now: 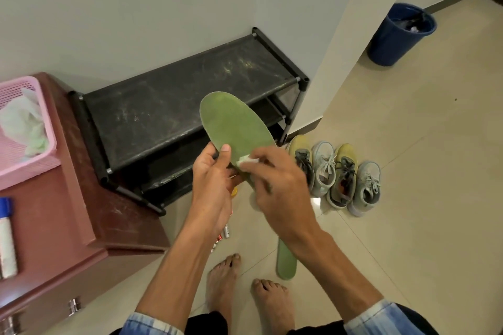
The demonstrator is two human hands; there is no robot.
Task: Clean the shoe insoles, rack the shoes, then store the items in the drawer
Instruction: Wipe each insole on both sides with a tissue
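My left hand point(213, 179) grips the heel end of a green insole point(234, 125), which points up and away over the black shoe rack point(174, 106). My right hand point(280, 185) pinches a small white wipe point(246, 161) and presses it on the insole's lower part. A second green insole point(285, 261) lies on the floor below my right wrist. Several shoes point(337, 174), yellow and grey, stand in a row on the tiles to the right of the rack. The brown drawer cabinet point(70, 212) stands at the left.
A pink basket point(24, 133) holding crumpled tissue sits on the cabinet, beside a white bottle with a blue cap point(6, 236). A blue bin point(400, 32) stands by the far wall. A spray can point(221, 236) lies on the floor under my left hand. My bare feet point(245, 299) are on the tiles.
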